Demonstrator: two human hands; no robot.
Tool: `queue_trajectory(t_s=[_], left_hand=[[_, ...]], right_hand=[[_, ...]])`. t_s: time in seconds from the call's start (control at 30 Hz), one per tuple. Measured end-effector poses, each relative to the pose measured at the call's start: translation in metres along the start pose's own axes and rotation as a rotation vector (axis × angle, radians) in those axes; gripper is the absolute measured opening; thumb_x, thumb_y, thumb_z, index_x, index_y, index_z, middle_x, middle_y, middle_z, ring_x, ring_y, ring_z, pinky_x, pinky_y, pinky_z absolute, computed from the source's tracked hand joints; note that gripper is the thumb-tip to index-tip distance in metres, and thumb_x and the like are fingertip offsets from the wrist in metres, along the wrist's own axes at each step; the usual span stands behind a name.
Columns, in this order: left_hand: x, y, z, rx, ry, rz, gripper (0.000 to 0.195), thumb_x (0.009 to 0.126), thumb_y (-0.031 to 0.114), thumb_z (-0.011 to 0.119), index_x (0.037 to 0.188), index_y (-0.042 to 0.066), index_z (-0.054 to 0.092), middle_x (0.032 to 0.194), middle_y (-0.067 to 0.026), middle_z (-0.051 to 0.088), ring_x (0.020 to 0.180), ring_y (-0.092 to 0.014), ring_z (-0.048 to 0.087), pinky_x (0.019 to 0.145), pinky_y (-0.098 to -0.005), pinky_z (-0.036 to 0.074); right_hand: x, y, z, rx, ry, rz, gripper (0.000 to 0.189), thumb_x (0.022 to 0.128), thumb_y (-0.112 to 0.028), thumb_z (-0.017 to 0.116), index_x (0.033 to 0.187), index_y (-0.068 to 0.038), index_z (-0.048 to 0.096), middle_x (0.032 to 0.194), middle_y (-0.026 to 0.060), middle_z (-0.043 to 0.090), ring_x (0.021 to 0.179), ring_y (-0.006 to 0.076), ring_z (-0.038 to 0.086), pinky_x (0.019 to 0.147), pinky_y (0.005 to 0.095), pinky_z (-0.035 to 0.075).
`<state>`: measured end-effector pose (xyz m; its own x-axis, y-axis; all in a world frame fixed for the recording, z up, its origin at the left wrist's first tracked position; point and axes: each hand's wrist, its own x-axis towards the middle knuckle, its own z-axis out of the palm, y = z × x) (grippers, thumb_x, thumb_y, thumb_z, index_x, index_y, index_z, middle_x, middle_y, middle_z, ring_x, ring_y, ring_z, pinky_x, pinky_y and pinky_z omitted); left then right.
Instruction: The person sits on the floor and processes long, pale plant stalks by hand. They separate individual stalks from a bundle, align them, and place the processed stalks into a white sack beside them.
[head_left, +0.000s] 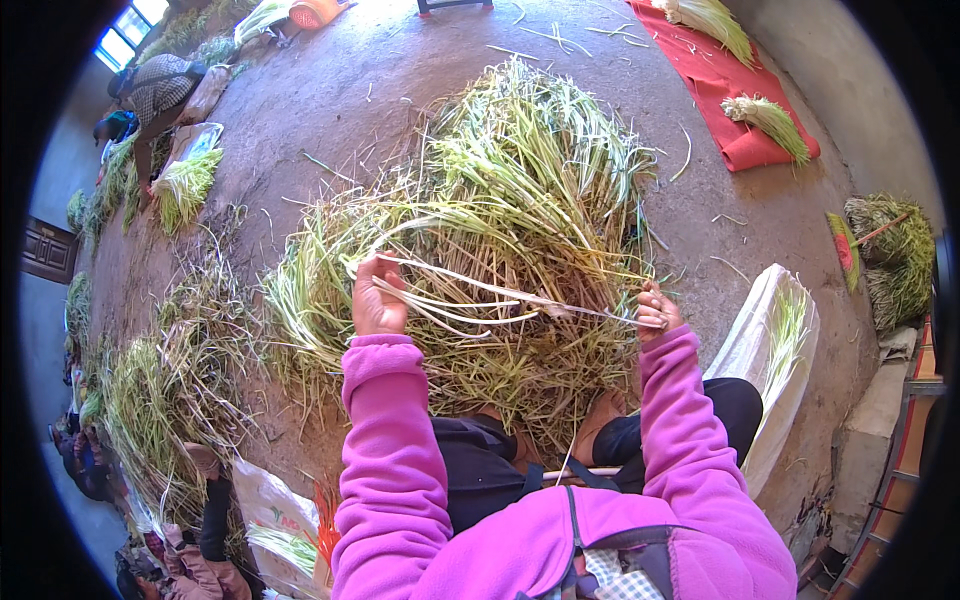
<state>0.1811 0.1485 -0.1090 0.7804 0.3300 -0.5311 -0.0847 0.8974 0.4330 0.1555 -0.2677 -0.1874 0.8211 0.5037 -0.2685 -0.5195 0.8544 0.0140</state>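
Observation:
My left hand (379, 295) is closed around several long, pale plant stalks (450, 304), whose whitish ends hang loose to the right. From it a thin whitish strand (510, 289) runs to my right hand (658, 310), whose fingers pinch its far end. Whether the strand is a whole stalk or a peeled layer, I cannot tell. Beneath both hands spreads a big heap of green and straw-coloured stalks (517, 172), with dry brownish litter nearer my feet. My feet stand at its near edge.
On the right lies a white sack (776, 352) with pale stalks on it. A red cloth (720, 82) bears stalk bundles (765, 124). More heaps (150, 405) line the left, where a person (154, 86) bends over and others sit. Another white sack (274, 499) lies at lower left.

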Motion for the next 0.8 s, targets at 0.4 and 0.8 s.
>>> queue_trajectory(t_s=[0.4, 0.8], left_hand=[[-0.015, -0.022, 0.006, 0.251, -0.069, -0.05, 0.021, 0.076, 0.008, 0.057, 0.094, 0.011, 0.046, 0.083, -0.0009, 0.056, 0.079, -0.015, 0.058, 0.049, -0.0195, 0.043], [-0.037, -0.034, 0.025, 0.4, -0.117, -0.09, 0.023, 0.076, 0.008, 0.056, 0.096, 0.011, 0.043, 0.087, -0.0026, 0.056, 0.079, -0.016, 0.059, 0.051, -0.0222, 0.041]], right_hand=[[0.009, 0.079, 0.084, -2.156, 0.318, -0.66, 0.029, 0.081, -0.018, 0.054, 0.105, -0.002, 0.052, 0.1, 0.0134, 0.056, 0.092, 0.0243, 0.054, 0.081, 0.0318, 0.042], [0.045, 0.164, 0.079, -1.099, -0.071, 0.088, 0.02, 0.084, -0.021, 0.052, 0.091, -0.002, 0.052, 0.072, 0.0036, 0.056, 0.064, 0.0102, 0.054, 0.061, 0.0236, 0.046]])
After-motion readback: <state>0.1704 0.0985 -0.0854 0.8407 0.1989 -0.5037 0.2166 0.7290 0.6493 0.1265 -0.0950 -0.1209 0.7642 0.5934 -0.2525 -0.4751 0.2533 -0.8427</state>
